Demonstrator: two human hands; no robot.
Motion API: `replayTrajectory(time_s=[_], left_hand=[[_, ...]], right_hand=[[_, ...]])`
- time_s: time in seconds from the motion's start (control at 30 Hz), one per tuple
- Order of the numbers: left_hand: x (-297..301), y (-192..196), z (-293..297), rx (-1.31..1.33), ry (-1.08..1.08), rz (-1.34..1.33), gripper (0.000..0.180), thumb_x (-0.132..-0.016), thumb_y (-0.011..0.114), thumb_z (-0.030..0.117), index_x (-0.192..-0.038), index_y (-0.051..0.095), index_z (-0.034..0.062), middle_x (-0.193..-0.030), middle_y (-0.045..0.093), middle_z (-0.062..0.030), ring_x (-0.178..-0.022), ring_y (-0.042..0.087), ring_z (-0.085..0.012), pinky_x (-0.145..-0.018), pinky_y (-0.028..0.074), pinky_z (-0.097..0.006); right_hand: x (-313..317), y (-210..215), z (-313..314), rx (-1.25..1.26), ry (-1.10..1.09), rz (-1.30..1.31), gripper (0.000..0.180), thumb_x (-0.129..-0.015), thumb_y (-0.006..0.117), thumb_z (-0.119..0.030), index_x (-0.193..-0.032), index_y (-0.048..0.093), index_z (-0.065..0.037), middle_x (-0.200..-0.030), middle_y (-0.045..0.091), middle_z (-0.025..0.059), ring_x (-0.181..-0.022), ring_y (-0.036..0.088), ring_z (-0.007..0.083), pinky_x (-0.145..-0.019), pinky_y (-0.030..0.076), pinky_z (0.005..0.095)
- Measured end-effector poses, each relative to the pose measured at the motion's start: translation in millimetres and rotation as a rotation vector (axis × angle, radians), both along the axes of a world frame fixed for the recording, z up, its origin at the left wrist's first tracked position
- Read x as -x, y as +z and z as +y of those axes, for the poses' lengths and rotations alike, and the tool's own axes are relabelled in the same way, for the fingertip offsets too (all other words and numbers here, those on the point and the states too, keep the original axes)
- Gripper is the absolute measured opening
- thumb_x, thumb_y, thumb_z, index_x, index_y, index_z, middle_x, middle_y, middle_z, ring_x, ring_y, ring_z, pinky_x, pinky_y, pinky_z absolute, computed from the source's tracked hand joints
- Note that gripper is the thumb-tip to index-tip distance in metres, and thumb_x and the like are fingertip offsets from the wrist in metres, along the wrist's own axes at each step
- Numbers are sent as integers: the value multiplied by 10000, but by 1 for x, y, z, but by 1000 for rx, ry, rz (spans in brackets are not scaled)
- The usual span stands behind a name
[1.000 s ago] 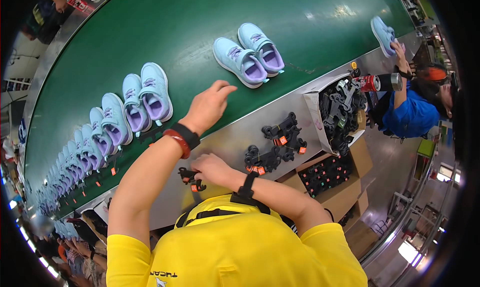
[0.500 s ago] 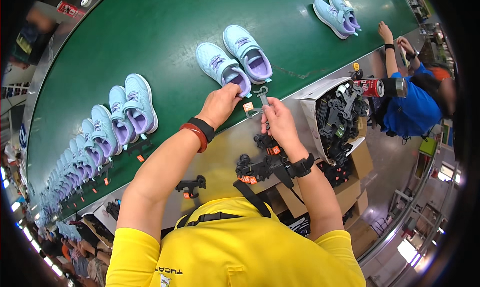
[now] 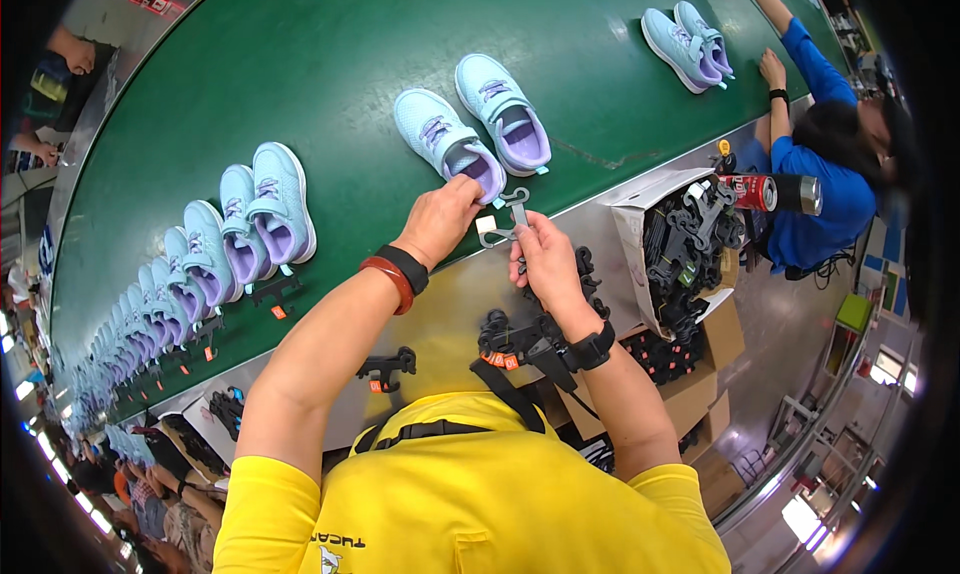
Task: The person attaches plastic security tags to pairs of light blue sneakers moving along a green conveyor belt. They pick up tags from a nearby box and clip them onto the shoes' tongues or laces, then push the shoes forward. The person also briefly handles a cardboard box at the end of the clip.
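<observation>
My left hand [image 3: 440, 219] pinches the heel of a light blue child's sneaker [image 3: 440, 139] with lilac lining, which stands on the green surface. Its mate [image 3: 503, 109] stands just to the right, untouched. Between the fingers of my right hand [image 3: 548, 256] is a grey plastic shoe hanger [image 3: 519, 214], held close to the sneaker's heel. A small pale tag [image 3: 486, 226] hangs at the hanger's left side. Whether the hanger touches the sneaker I cannot tell.
Sneaker pairs [image 3: 268, 199] line the left edge, several with black hangers at their heels. Loose black hangers [image 3: 520, 339] lie below my right hand. A white box [image 3: 690, 244] of hangers and drink cans [image 3: 750, 191] stand right. A co-worker in blue [image 3: 825, 169] sits beyond, near another pair [image 3: 688, 46].
My right hand and the hanger have shifted slightly left and down. The hanger's tag shows pale instead of orange. The co-worker has leaned in, one arm stretched far across the surface.
</observation>
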State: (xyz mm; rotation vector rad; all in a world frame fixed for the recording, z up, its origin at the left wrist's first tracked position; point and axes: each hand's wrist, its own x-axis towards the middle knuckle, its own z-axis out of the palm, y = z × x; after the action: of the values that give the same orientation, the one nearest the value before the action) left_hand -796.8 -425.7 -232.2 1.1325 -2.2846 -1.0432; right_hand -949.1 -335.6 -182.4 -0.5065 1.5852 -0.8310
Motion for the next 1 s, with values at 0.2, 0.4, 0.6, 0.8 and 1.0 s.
replayTrajectory(time_s=[0.2,0.4,0.6,0.8,1.0], left_hand=[[-3,-4,5,-13,42,20,156,-787,638,65,-912,545,54,-869,581,-117,-769,590,-347,-644,481,-416],[-12,-8,10,-11,68,76,157,-787,633,66,-906,532,67,-861,577,-111,-753,591,-346,-629,484,-426],[-25,-7,13,17,95,95,154,-787,634,63,-899,529,67,-862,577,-103,-733,594,-344,-610,485,-423],[-63,1,12,128,-17,-14,179,-760,641,17,-910,559,69,-931,610,-84,-800,618,-309,-660,518,-374],[-102,18,4,294,-65,-192,334,-762,546,13,-1085,550,98,-1051,604,-84,-818,633,-287,-684,519,-388]], right_hand=[[-13,-6,6,15,-86,-93,225,-975,430,-156,-1135,500,-14,-674,534,25,-493,553,111,-419,436,239],[-27,-6,13,53,-116,-163,218,-985,404,-153,-1148,467,-22,-684,534,34,-502,558,116,-427,445,240],[-41,-3,15,97,-103,-180,213,-989,397,-155,-1137,470,-20,-668,525,27,-496,554,114,-421,438,232],[-33,-2,1,121,557,137,231,-947,490,-209,-1062,549,-17,-623,569,87,-495,569,162,-479,443,321],[-48,5,-36,59,746,-24,228,-908,527,-228,-958,616,-24,-585,588,76,-475,551,168,-492,440,309]])
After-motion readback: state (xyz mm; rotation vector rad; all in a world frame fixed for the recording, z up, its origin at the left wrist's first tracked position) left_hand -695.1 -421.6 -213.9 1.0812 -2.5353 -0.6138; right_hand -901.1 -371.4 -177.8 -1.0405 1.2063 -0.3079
